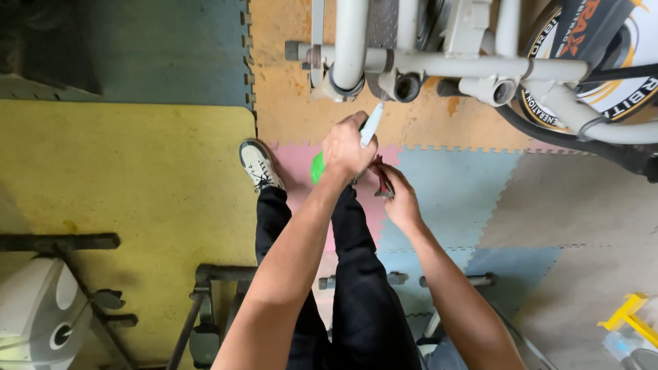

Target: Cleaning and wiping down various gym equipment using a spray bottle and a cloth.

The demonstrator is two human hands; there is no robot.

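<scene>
A person stands over the grey tubular frame (439, 65) of an exercise machine, both bare hands raised just below its open tube ends. The left hand (347, 147) is curled tight around a pale, flat-tipped tool (371, 125), apparently a brush or spray-bottle nozzle, whose tip points up toward the frame; a bright green body (317, 168) shows beneath the fist. The right hand (401, 200) pinches a dark reddish object (381, 181), possibly a rag or small pliers; too small to tell which. Its fingers are closed on it, just beside the left wrist.

Judged from the pose, the work is at the applying stage, the tool's tip near the frame but not yet touching. The next move appears to call for a steady reach up to the tube end (407, 87) without knocking the crossbar.

Count: two hands, two held items, two open tube ends, one visible white sneaker (259, 164), one yellow mat (123, 205), and foam floor tiles (439, 185) in pink, blue, orange and grey.
</scene>
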